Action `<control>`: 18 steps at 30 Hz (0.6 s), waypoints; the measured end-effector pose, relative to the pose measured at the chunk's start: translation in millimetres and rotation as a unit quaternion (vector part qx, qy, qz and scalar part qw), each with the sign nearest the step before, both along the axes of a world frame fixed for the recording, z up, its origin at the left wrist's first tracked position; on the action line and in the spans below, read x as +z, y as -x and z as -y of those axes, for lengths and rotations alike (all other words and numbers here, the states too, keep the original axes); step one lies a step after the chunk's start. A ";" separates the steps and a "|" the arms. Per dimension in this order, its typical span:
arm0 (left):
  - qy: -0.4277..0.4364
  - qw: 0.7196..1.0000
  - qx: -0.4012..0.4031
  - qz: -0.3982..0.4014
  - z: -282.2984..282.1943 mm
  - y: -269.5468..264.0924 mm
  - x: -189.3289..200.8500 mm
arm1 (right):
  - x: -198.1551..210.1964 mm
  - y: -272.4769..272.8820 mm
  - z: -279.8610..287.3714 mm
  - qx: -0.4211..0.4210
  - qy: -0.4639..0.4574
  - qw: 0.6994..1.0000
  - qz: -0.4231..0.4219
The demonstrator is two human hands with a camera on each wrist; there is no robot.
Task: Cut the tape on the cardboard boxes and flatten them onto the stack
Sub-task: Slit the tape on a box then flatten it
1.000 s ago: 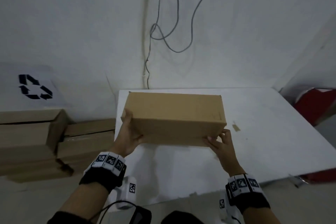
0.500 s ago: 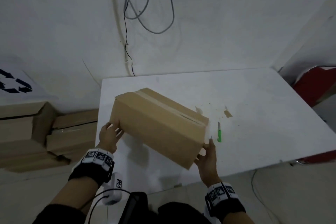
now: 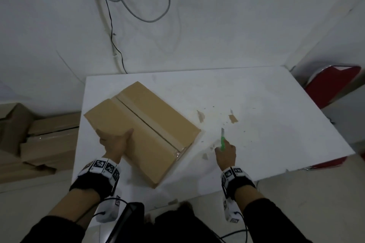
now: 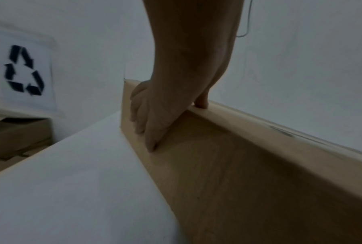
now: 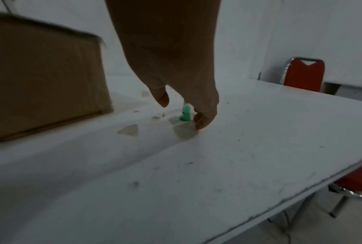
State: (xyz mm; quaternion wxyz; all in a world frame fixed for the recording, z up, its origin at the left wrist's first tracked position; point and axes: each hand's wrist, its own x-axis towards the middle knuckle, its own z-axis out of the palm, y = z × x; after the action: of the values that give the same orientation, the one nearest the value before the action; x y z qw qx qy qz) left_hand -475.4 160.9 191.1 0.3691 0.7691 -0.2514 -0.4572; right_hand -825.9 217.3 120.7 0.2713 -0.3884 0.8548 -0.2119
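Observation:
A brown cardboard box [image 3: 142, 124] lies askew on the white table [image 3: 256, 114], its taped seam [image 3: 147, 123] facing up. My left hand [image 3: 114, 142] rests on the box's near left edge. In the left wrist view its fingers [image 4: 142, 118] lie straight against the side face and the thumb sits on the top edge. A green-handled cutter [image 3: 222, 140] lies on the table right of the box. My right hand [image 3: 226, 152] is down over the cutter's handle end. In the right wrist view the thumb and fingertips [image 5: 203, 122] straddle the cutter [image 5: 185, 114] without closing on it.
Flattened cardboard is stacked on the floor at the left [image 3: 39, 140], under a recycling sign [image 4: 23, 71]. Small cardboard scraps [image 3: 233, 118] litter the table near the cutter. A red chair [image 3: 333, 87] stands at the table's far right corner. Cables hang on the wall behind.
The box was carried in both hands and now lies on the table, seam up. My right hand has let go of it and moved right to the green cutter.

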 end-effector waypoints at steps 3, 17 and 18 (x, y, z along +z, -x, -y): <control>0.034 0.999 0.016 -0.003 1.9 -4.5 -12.4 | -11.0 20.8 13.4 0.071 -0.041 0.994 -0.068; 0.116 0.991 -0.023 0.054 -15.0 68.7 -20.5 | 32.6 50.4 51.9 0.086 0.128 0.987 0.044; 0.103 0.989 -0.039 0.096 -16.9 72.9 -18.1 | 47.1 45.8 63.5 0.076 0.157 0.982 0.069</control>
State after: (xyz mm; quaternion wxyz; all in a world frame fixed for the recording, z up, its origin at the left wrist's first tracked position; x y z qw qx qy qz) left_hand -548.2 177.8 173.0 0.4025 0.7570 -0.3606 -0.3673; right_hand -871.7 153.8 167.9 0.2807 -0.4747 0.7581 -0.3480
